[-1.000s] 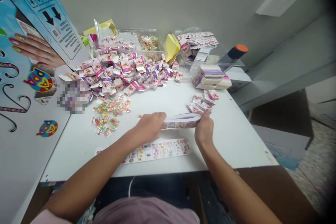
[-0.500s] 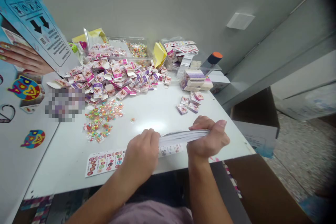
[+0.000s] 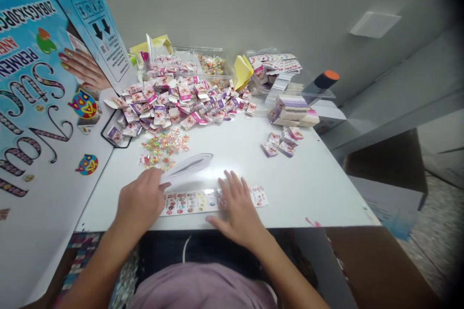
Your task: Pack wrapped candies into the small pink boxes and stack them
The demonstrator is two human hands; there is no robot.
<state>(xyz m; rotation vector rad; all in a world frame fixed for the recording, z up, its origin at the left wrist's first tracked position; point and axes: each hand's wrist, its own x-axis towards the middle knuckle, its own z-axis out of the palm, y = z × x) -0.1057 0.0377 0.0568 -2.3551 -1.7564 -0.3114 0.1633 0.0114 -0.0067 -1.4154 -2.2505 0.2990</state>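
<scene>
We pinch a bent paper stack [image 3: 189, 167] between the thumb and fingers of our left hand [image 3: 142, 198], its loose end pointing right. Our right hand [image 3: 236, 206] is spread over the sticker strip [image 3: 192, 202], which lies near the front edge of the white table [image 3: 228, 147]; we cannot tell how firmly it presses. Small candy packets [image 3: 169, 141] lie beyond our left hand, before piled little boxes [image 3: 186, 99].

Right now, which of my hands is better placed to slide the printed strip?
Probably your right hand: it is spread open over the printed strip, while your left hand grips the bent white sheets.
</scene>
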